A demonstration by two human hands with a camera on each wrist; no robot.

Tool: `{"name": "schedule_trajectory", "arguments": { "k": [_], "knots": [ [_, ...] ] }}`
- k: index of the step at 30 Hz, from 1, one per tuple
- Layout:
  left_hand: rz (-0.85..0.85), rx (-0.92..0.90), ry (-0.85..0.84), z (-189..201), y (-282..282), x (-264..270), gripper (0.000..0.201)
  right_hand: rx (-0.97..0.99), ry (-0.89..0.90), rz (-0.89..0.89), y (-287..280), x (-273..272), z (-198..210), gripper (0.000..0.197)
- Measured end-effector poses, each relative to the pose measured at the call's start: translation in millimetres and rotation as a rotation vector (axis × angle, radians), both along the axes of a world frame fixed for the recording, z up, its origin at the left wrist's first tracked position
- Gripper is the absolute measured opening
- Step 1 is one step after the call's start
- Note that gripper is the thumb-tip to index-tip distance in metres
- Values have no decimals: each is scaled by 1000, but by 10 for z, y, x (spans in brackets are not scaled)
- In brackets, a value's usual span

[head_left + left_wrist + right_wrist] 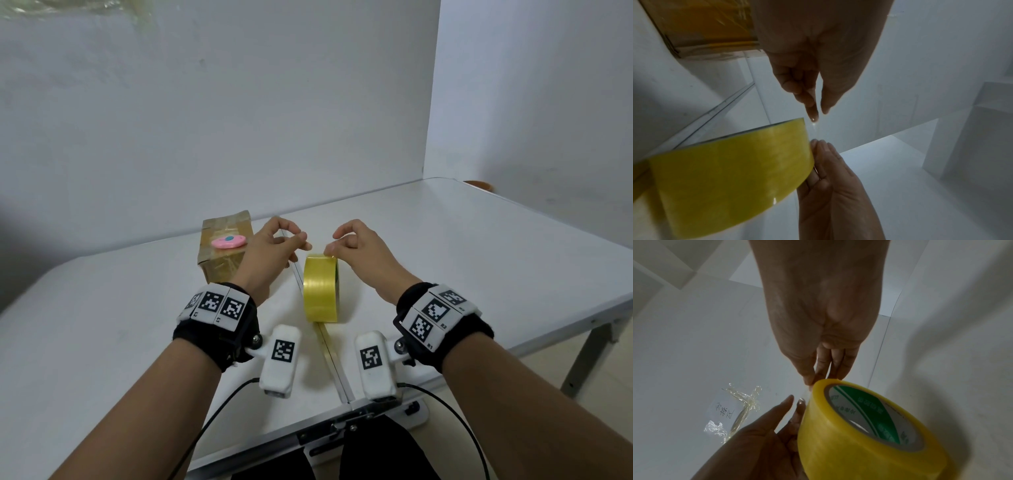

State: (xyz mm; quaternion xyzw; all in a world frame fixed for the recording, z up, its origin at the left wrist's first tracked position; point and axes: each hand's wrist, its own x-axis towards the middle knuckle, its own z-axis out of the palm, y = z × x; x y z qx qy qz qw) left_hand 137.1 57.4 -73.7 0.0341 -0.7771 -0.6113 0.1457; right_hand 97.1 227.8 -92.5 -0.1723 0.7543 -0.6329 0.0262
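The yellow tape roll (pixel 321 291) stands on edge mid-frame on the counter (pixel 479 240). The right grip (pixel 359 250) has curled fingertips on the roll's top. The left grip (pixel 274 246), just left, is nearly pinched. I cannot tell whether either holds anything.

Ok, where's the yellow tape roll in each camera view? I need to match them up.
Head: the yellow tape roll stands on edge at centre, between the hands.
Left wrist: lower left, filling that corner.
Right wrist: lower right, with its green core label showing.
Shared landmark: the right hand, at the roll's rim in every view.
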Motion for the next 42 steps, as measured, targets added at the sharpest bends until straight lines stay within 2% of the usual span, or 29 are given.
{"name": "schedule_trajectory", "arguments": {
  "k": [6,11,16,23,28,36,42],
  "knots": [
    [-121,-182,-48,1,-33,17,15,31,85,4,-14,-21,-6,6],
    [-86,-290,-37,26,-27,1,13,75,117,-19,-13,17,10,15],
    [-65,-407,-21,35,-40,-40,15,92,136,-9,-1,39,15,19],
    [-26,-482,9,66,-18,-26,15,130,174,-22,2,47,33,20],
    [2,-635,36,123,1,-14,12,156,191,-26,11,47,43,23],
    [-23,-672,-7,130,31,4,13,221,206,5,43,53,96,19],
    [-105,-459,-1,62,28,34,10,272,184,-13,45,15,43,14]
  ]
}}
